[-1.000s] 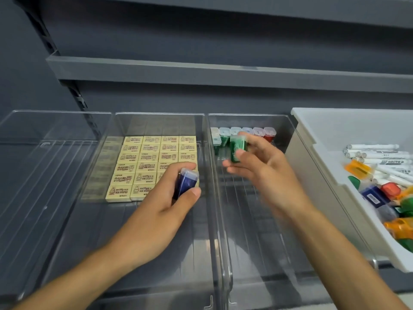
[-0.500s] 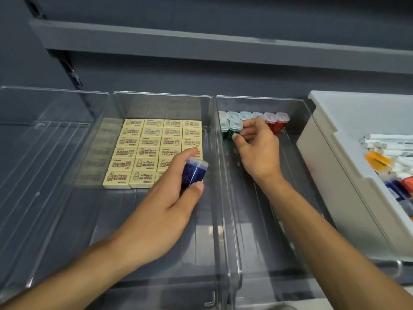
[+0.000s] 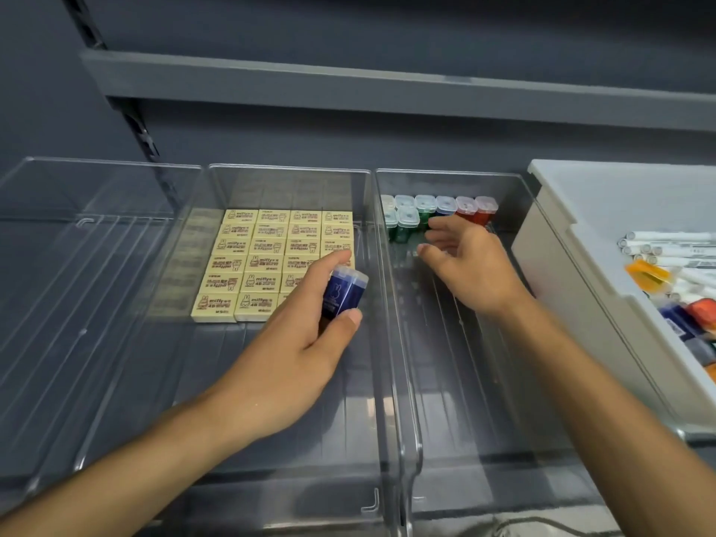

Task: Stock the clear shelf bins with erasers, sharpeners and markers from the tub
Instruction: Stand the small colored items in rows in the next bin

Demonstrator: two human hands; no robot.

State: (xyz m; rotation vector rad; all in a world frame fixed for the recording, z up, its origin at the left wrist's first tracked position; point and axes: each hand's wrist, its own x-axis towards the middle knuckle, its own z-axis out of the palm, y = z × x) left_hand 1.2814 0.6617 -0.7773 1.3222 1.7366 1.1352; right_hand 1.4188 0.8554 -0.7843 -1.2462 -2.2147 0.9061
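Yellow erasers (image 3: 267, 261) lie in rows in the middle clear bin (image 3: 290, 170). Over them the left hand (image 3: 286, 366) has its grip closed round a blue sharpener (image 3: 343, 294), thumb and fingers pinching its sides. In the next bin (image 3: 445, 173) the right hand (image 3: 472, 265) holds nothing, grip loose and wide, just beside the standing sharpeners (image 3: 426, 211). Markers (image 3: 666, 242) lie in the white tub (image 3: 573, 265).

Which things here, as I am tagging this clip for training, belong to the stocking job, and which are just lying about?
Job: blue sharpener held in the left hand; right hand, open beside the sharpener rows; erasers; clear bins; tub with markers.
Just there: upper shelf; wall bracket.
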